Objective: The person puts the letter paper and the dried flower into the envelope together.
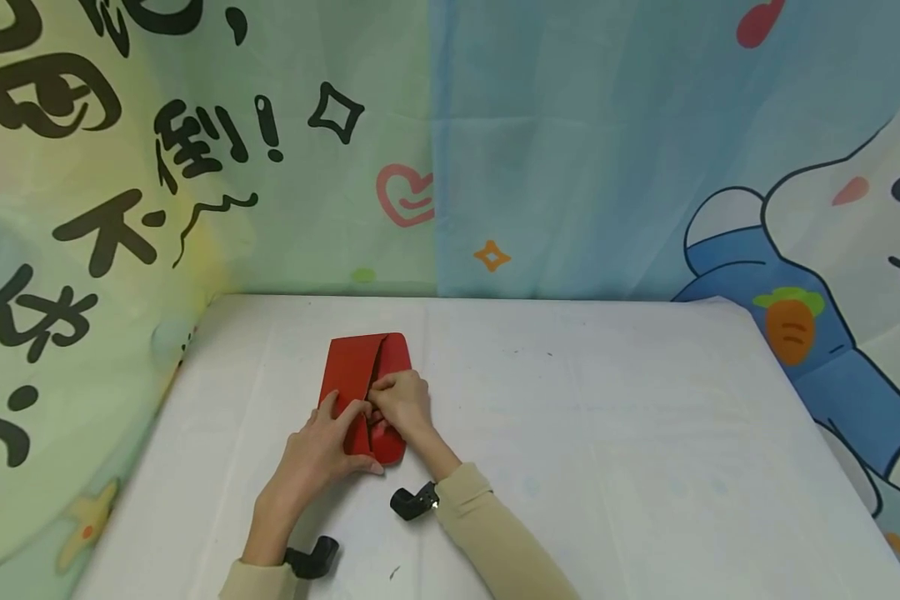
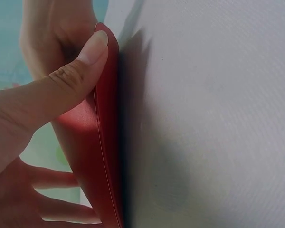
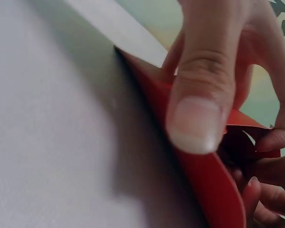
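Observation:
A red envelope (image 1: 350,360) lies on the white-covered table with its flap (image 1: 394,353) spread to the right and its mouth gaping slightly. My left hand (image 1: 317,454) holds the lower part, its thumb on the bottom edge and its fingers spread over the body. In the left wrist view the thumb (image 2: 80,64) lies on the red edge. My right hand (image 1: 405,406) is at the mouth, with curled fingers pinching its lip. The right thumb (image 3: 199,107) hangs over the flap in the right wrist view. Whether anything is inside the envelope is hidden.
The white tablecloth (image 1: 607,433) spreads around the envelope. Black wrist-camera mounts (image 1: 313,558) jut from both wrists near the beige sleeves (image 1: 495,533). A printed backdrop (image 1: 555,150) stands behind the table.

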A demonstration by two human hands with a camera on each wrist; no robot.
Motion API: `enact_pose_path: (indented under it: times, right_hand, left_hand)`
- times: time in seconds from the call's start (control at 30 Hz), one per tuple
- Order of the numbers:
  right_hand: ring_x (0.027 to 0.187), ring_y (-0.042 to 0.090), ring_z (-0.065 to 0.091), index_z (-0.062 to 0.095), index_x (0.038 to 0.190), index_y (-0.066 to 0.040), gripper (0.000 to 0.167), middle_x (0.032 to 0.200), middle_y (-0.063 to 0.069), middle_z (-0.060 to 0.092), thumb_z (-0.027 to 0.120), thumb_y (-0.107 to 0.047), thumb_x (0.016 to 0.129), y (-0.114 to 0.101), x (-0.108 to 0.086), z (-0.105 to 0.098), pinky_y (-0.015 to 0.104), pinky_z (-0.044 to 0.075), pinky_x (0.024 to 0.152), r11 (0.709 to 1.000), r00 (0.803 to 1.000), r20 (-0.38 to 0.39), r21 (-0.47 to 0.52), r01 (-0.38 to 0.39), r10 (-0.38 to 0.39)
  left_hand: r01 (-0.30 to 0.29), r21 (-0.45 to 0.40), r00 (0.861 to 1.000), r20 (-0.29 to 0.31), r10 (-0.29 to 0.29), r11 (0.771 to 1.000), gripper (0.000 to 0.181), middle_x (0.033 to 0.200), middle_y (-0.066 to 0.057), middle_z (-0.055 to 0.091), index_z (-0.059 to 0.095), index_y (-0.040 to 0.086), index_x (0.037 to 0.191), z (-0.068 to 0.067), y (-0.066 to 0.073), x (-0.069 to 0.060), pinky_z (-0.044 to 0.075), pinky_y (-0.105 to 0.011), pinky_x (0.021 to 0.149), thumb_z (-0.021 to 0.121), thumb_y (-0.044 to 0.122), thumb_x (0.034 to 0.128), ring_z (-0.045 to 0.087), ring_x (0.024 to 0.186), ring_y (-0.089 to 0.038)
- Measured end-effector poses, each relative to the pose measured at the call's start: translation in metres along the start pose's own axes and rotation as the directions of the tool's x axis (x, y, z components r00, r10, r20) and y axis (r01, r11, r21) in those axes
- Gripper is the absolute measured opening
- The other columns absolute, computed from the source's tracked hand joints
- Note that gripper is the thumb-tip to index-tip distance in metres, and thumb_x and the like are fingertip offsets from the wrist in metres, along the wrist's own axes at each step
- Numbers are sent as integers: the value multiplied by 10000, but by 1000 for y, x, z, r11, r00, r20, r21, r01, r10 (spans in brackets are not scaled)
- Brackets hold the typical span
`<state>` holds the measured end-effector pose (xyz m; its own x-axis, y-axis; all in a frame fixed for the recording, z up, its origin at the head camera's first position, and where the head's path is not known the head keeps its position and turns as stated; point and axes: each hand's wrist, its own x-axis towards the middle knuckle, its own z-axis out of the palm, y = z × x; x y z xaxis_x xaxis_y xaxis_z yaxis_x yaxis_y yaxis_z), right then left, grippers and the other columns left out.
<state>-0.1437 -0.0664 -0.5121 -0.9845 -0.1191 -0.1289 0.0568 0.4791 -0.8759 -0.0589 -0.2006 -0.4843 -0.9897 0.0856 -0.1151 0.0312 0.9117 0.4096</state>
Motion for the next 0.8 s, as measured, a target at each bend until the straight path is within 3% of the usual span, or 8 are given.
enact_pose_path:
  times: [0.13, 0.33, 0.53, 0.8]
  right_hand:
    - [501, 115, 667, 811, 905, -17, 94, 843, 118, 785, 743, -51, 850, 2, 1, 2, 249, 573, 595, 1000, 999, 24, -13, 22, -22]
    - [437, 150, 650, 774, 1019, 58, 178, 813, 175, 765, 671, -6, 889, 5, 1, -2, 245, 541, 461, 992, 991, 126, 125, 35, -51]
    - [527, 208, 700, 744, 1078, 63, 178, 772, 165, 756, 658, -41, 961, 12, -4, -20, 293, 581, 508, 969, 973, 211, 243, 42, -95]
    - [598, 214, 705, 737, 1058, 28, 166, 816, 154, 757, 660, -106, 999, 27, -12, -48, 256, 571, 549, 965, 951, 249, 228, 126, -183]
  left_hand:
    - [0, 1, 1000, 4, 0, 1000, 844, 1516, -327, 420, 569, 219, 1381, 0, 0, 0, 519, -702, 816, 935, 497, 673, 539, 1284, -558]
    - [-2, 18, 1000, 5, 2, 1000, 837, 1526, -334, 406, 569, 230, 1384, 1, 1, 0, 525, -701, 804, 932, 497, 678, 494, 1312, -604]
    - [-9, 52, 1000, 18, 9, 999, 848, 1530, -345, 392, 575, 241, 1412, 3, 4, -1, 547, -672, 794, 931, 492, 685, 479, 1299, -617]
    - [-18, 115, 999, -31, 22, 993, 965, 1483, -317, 436, 518, 214, 1497, 9, 7, -3, 499, -638, 960, 939, 493, 675, 510, 1219, -545]
